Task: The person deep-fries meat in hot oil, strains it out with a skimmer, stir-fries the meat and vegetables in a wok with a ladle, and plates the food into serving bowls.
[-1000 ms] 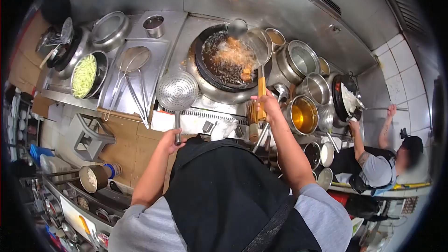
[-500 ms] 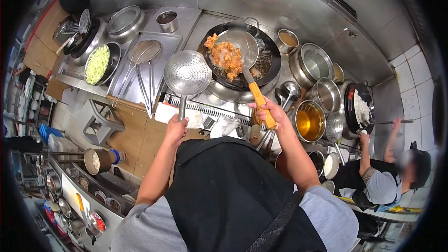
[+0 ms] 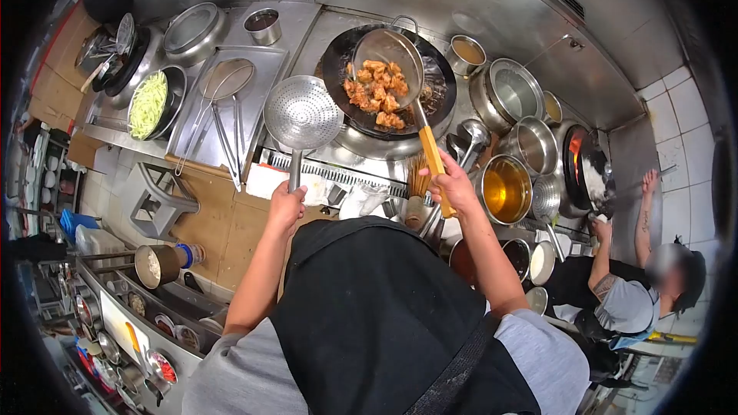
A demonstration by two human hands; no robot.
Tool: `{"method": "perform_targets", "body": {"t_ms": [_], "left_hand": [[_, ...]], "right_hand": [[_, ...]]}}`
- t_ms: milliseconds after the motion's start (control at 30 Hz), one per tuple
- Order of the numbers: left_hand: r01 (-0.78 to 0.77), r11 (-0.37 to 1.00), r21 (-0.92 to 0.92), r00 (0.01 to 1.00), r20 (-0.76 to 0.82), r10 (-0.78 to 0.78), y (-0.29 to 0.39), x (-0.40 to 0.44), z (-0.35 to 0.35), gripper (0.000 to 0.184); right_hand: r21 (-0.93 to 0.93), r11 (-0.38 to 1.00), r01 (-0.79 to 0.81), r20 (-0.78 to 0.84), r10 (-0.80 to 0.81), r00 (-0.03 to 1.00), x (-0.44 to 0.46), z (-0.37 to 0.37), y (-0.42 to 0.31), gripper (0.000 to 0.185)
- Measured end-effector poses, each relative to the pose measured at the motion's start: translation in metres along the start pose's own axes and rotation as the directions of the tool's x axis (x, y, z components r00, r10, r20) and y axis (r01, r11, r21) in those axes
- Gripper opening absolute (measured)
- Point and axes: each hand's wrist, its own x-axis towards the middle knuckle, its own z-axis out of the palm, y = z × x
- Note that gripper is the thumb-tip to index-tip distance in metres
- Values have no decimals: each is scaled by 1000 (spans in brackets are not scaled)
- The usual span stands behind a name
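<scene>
My left hand (image 3: 287, 207) is closed around the metal handle of a perforated skimmer (image 3: 304, 111), whose round bowl hangs just left of the wok. My right hand (image 3: 452, 183) grips the wooden handle of a wire-mesh strainer (image 3: 401, 48) that is held over the black wok (image 3: 440, 69). Browned fried pieces, like battered meat (image 3: 377, 92), lie at the strainer's lower left part. Some overlap its rim, and I cannot tell which are in the mesh and which are in the wok. Dark liquid shows at the wok's right side.
Right of the wok stand a pot of golden oil (image 3: 506, 188), a ladle (image 3: 474, 134) and steel pots (image 3: 516, 91). Leftward are a tray (image 3: 254, 69) with strainers and a bowl of pale green strips (image 3: 148, 107). A co-worker (image 3: 626, 300) handles a flaming wok (image 3: 588, 177) at far right.
The mesh strainer has shifted left over the fried pieces, which now look more separated than the earlier clump. The skimmer stays beside the wok. The whole view has shifted slightly.
</scene>
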Motion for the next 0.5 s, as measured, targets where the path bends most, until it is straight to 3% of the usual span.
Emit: {"method": "perform_targets", "body": {"t_ms": [33,100,167,233,267,433,500], "left_hand": [[0,1000,0,1000,3,0,0,2,-1,10],[4,1000,1,1000,18,-4,-1,7,-3,11],[7,1000,1,999,34,-7,-1,13,-7,12],[18,1000,9,999,41,-18,-1,16,-12,14],[28,1000,10,998,52,-29,-1,18,-16,14],[47,998,-37,992,116,-43,0,22,-37,16],[46,998,-35,991,127,-42,-3,27,-44,17]], "right_hand": [[1,1000,-4,-10,4,1000,4,5,4,81],[-142,979,145,-99,-160,982,13,14,13,85],[-172,972,160,-143,-185,972,15,22,15,88],[-319,904,285,-180,-353,918,12,34,14,85],[-317,904,288,-204,-362,910,6,38,13,86],[-215,940,266,-245,-316,917,-7,68,14,86],[-174,981,82,-223,-120,967,-4,77,14,86]]}}
